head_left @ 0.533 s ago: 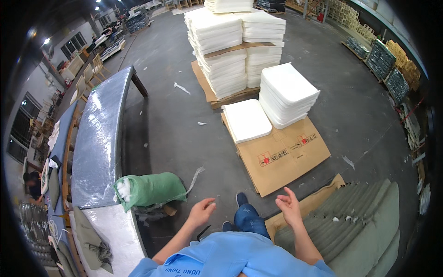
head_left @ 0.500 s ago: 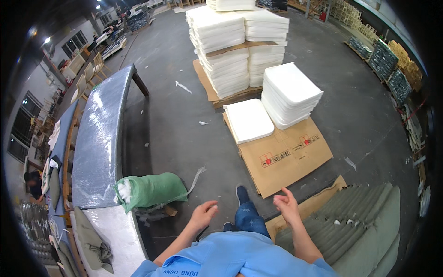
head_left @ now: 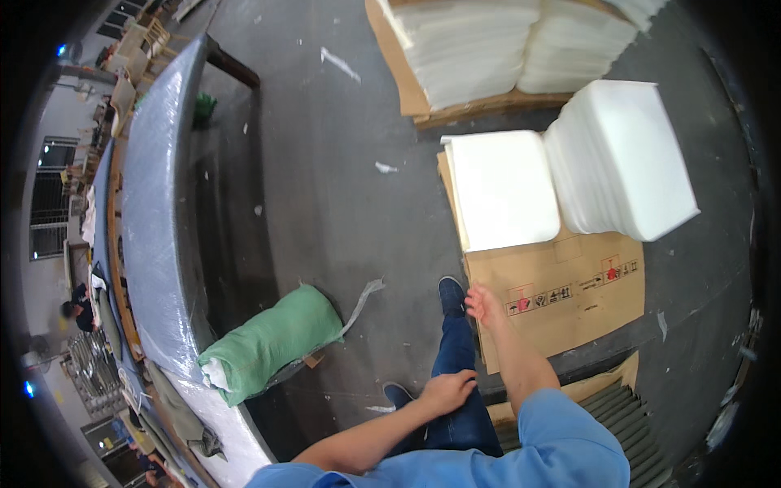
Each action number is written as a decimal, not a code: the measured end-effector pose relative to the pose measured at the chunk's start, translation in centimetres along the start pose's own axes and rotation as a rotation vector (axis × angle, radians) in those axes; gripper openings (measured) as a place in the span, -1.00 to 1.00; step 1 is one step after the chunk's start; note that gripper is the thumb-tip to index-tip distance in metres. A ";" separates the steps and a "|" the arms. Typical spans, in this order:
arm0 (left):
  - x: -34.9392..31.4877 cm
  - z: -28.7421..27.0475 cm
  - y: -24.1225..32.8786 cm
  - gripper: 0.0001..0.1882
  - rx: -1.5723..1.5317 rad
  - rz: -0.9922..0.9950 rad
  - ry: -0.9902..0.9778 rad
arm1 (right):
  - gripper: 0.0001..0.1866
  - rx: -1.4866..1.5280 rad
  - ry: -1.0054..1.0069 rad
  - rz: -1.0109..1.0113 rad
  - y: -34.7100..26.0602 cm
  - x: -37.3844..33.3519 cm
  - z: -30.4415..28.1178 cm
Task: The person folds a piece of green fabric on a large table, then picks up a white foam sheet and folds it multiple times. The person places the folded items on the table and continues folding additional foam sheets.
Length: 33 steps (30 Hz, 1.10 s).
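My left hand (head_left: 449,392) is in front of my body over my jeans, its fingers curled in with nothing seen in them. Further forward, my right hand (head_left: 486,307) hovers by the left edge of a flat brown cardboard sheet (head_left: 561,325), empty, its fingers loosely bent and apart. On the far part of that cardboard are a low stack of white foam pads (head_left: 504,191) and, right beside it, a taller stack of white foam pads (head_left: 626,163). Neither hand appears to touch the pads.
Left stands a long table wrapped in clear plastic (head_left: 154,203), with a green stuffed sack (head_left: 281,342) by its near end. A larger pile of white foam (head_left: 472,49) is at the back. Grey-green folded pieces (head_left: 618,431) lie at lower right. A person (head_left: 81,307) is far left.
My view has turned and moved closer to the cardboard and foam pads. My left hand has swung right across my body and its fingers have closed. My right hand has reached forward.
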<state>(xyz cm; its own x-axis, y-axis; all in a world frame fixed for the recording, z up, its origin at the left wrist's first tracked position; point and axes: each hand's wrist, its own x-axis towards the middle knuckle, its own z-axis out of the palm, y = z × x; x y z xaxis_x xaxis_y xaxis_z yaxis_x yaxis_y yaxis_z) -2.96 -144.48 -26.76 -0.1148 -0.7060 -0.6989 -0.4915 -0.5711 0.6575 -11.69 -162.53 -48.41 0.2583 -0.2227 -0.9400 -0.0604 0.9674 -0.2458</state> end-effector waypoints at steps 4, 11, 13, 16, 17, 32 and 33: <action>5.6 3.5 -2.8 -0.71 -0.114 -0.010 0.026 | -0.08 0.083 0.056 0.030 -3.3 12.3 -2.1; 8.4 2.8 -2.8 -0.75 -0.232 -0.065 0.112 | -0.02 0.571 0.200 0.053 -5.6 23.7 2.1; 8.7 2.4 -2.7 -0.74 -0.261 -0.044 0.145 | -0.08 0.654 0.268 -0.013 -6.5 25.1 2.0; 9.2 1.8 -2.8 -0.74 -0.275 -0.035 0.174 | -0.28 0.721 0.346 -0.038 -7.5 25.6 2.1; 9.5 1.5 -2.8 -0.74 -0.275 -0.033 0.184 | -0.27 0.703 0.337 -0.036 -7.5 25.4 2.3; 8.2 -5.6 -2.0 -0.72 -0.361 -0.129 0.164 | -0.36 0.398 0.219 -0.239 -19.7 4.6 1.0; 6.7 -6.2 -2.5 -0.71 -0.377 -0.242 0.222 | -0.35 0.401 0.172 -0.133 -19.5 1.1 2.2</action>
<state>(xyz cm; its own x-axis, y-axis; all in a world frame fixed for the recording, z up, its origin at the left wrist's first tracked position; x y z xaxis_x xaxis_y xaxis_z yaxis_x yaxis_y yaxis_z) 2.87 -150.39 -31.31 0.1709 -0.5834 -0.7940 -0.1307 -0.8121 0.5686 -8.12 -181.34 -44.16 0.0730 -0.3325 -0.9403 0.3491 0.8916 -0.2882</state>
